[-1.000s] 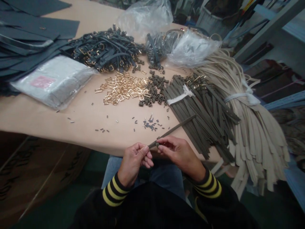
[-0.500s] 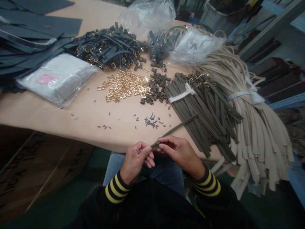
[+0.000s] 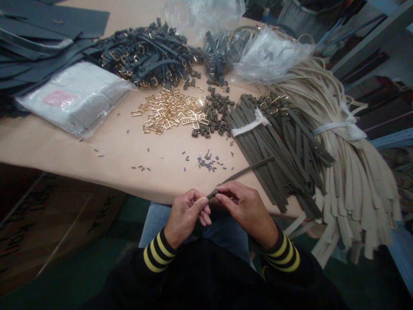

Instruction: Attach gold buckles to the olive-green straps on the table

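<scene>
My left hand (image 3: 189, 215) pinches the near end of a dark olive strap (image 3: 248, 168) at the table's front edge. On the same strap, my right hand (image 3: 243, 206) closes its thumb and fingers around a small loop beside the left fingertips. The strap's far end reaches up and right over a tied bundle of olive straps (image 3: 258, 146). Small dark metal pieces (image 3: 206, 162) lie scattered beyond my hands. Behind them are a pile of gold buckles (image 3: 174, 110) and a pile of olive loops (image 3: 219, 114).
Beige straps (image 3: 351, 172) hang over the table's right side. Dark strips with buckles (image 3: 148, 56) are heaped at the back. A plastic-wrapped packet (image 3: 77, 97) lies left, near dark sheets (image 3: 77, 21). Clear plastic bags (image 3: 271, 54) stand behind. A cardboard box (image 3: 58, 219) is below left.
The view has shifted slightly. My right fingers and the small loop have moved very slightly away from my left fingertips along the strap. Both hands keep their hold.
</scene>
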Available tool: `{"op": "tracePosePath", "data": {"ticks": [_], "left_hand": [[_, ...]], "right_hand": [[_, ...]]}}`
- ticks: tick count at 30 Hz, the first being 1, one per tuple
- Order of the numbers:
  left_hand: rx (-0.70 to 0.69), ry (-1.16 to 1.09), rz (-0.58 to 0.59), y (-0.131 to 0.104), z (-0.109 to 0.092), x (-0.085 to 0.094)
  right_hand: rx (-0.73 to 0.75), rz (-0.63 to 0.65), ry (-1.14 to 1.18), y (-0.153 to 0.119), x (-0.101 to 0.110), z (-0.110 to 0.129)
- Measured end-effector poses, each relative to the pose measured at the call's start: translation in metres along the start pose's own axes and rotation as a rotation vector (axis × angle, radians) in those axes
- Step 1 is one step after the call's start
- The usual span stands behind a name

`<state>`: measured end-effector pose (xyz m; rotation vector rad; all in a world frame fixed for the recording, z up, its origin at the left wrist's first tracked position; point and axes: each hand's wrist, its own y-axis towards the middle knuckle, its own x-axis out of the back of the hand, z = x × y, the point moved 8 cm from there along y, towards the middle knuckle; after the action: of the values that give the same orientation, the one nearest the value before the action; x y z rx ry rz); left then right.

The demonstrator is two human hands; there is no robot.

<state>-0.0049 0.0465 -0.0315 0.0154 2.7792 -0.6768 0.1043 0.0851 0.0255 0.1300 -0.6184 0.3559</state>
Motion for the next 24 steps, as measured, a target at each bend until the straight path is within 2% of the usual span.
{"op": "tracePosePath", "data": {"ticks": [4, 11, 19, 24], "left_hand": [[-0.004, -0.004, 0.005, 0.001, 0.001, 0.0], [-0.011, 0.002, 0.034, 0.0, 0.001, -0.002], [-0.031, -0.015, 0.039, 0.003, 0.002, -0.002], [-0.021, -0.05, 0.052, 0.004, 0.005, -0.001]], "right_hand": [[-0.045, 0.085, 0.135, -0.001, -0.008, -0.005], [0.001, 0.054, 0.03, 0.001, -0.006, -0.002], [-0.011, 0.09, 0.101, 0.0, -0.009, 0.006], [-0.054, 0.159, 0.202, 0.002, -0.009, 0.0]]}}
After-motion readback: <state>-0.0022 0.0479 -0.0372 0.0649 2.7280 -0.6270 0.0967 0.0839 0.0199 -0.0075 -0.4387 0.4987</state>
